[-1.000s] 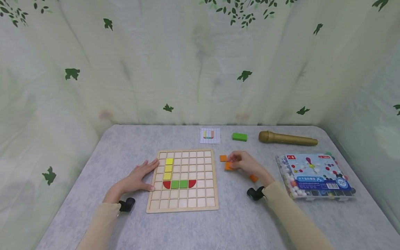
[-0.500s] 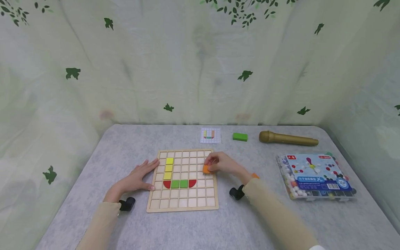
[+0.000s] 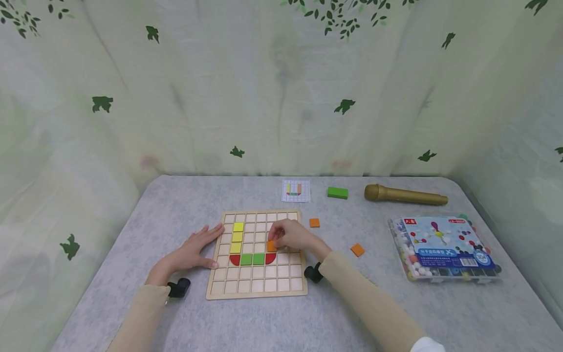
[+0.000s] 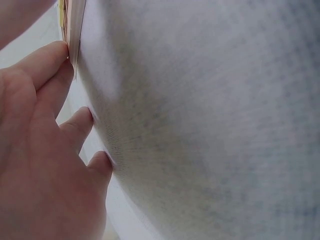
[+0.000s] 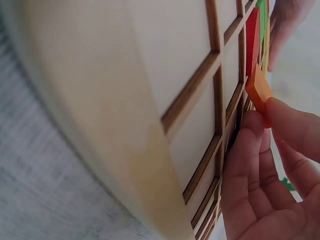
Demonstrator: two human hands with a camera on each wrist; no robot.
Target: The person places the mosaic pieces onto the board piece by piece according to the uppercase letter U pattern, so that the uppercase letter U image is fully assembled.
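A wooden grid board (image 3: pixel 256 296) lies on the table. In its cells sit a column of yellow square tiles (image 3: pixel 237 237), two green tiles (image 3: pixel 252 259) and a red rounded tile (image 3: pixel 235 259) at either end of the green pair. My right hand (image 3: pixel 293 235) pinches an orange square tile (image 5: pixel 259 91) between thumb and fingers. In the right wrist view that tile stands tilted at the cell beside the right red tile (image 5: pixel 252 42). My left hand (image 3: pixel 193 250) lies with spread fingers against the board's left edge, a fingertip (image 4: pixel 60 50) touching its side.
Two loose orange tiles (image 3: pixel 314 223) lie right of the board. Behind it are a small printed pattern card (image 3: pixel 295 191) and a green block (image 3: pixel 337 193). A gold microphone-shaped object (image 3: pixel 405 194) and a clear box of molecular model parts (image 3: pixel 444 249) lie at the right.
My right hand has picked up an orange tile from the table and carried it left over the board to above the right red tile. My left hand has stayed at the board's edge.
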